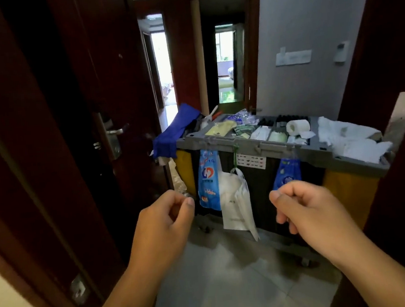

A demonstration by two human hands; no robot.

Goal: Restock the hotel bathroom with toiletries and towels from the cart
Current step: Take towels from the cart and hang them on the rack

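The cart (244,144) stands across the open doorway, its grey top tray facing the person. Both hands are raised in front of it, lower than the tray and on the near side.

The left hand (164,220) is curled into a loose fist, its fingers (176,199) folded in and the thumb tip pressed against the forefinger. Nothing shows between them. The right hand (306,208) is curled the same way, fingers (293,192) tucked under and the thumb laid along the top, and it holds nothing that can be seen.

On the tray, a toilet paper roll (297,126) lies near the middle, with small packets of toiletries (261,132) in the compartments to its left. A heap of white towels (349,140) fills the tray's right end, above and beyond the right hand. A blue cloth (175,133) hangs over the tray's left end.

Three bags hang from the tray's front rim. A blue printed bag (208,187) and a white bag (236,204) hang between the two hands, apart from both. A second blue bag (287,172) hangs just above the right hand's knuckles, which cover its lower end; whether they touch cannot be told.

A dark wooden door (83,114) with a metal handle (117,131) stands open to the left. The floor (232,285) below is pale tile.
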